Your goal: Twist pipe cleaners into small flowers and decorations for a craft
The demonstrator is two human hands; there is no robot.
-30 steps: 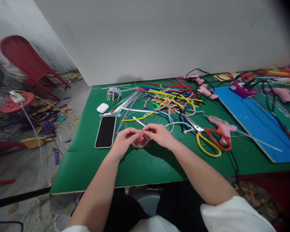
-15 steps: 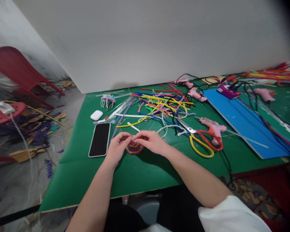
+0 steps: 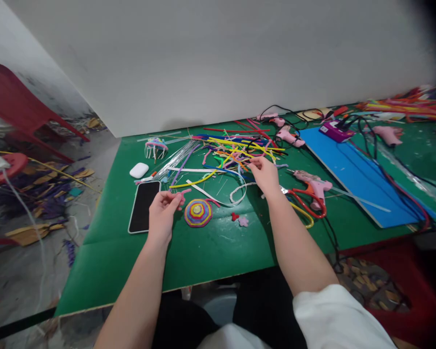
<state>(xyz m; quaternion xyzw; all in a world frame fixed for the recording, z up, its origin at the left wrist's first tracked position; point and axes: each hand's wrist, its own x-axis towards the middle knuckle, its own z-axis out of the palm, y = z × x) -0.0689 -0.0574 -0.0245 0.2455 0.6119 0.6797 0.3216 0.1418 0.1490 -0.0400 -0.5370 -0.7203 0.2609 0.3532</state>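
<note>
My left hand (image 3: 164, 213) pinches a small bent pink pipe cleaner (image 3: 184, 193) beside the phone. Just right of it, a striped round disc (image 3: 198, 213) in red, yellow, blue and purple lies on the green table. My right hand (image 3: 264, 175) is over the right part of the loose pipe cleaner pile (image 3: 236, 148), its thumb and fingertips together; what they hold, if anything, is too small to tell. A red flower piece (image 3: 235, 216) and a lilac one (image 3: 243, 221) lie between the hands, nearer the table's front.
A phone (image 3: 144, 207), a white case (image 3: 138, 170) and a small jellyfish-like figure (image 3: 156, 147) are at the left. Scissors (image 3: 308, 203) and a pink glue gun (image 3: 312, 184) lie right of my right hand. Farther right are a blue board (image 3: 349, 179) and black cables.
My hands have moved apart: the right one went up and right to the pile, the left slightly left with the pink piece. The striped disc and flower pieces are now uncovered.
</note>
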